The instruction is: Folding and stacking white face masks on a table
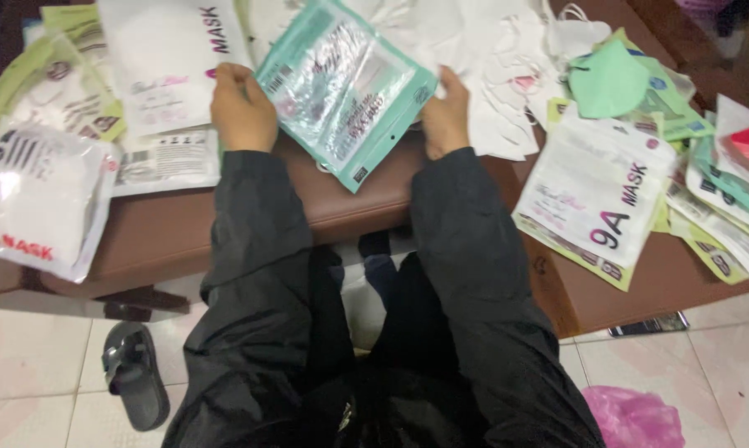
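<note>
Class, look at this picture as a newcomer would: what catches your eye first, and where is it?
First, the teal mask packet at top centre, held between the left hand and right hand above the brown table. Then the white mask packets piled at right, and a grey sandal on the floor, lower left.

Bare brown wooden bench [341, 203] lies just below the left hand [242, 108] and right hand [445, 116]. Stacked white plastic mask packets [163, 99] crowd the left hand's outer side; loose white folded masks [507, 75] block beyond the right.
</note>
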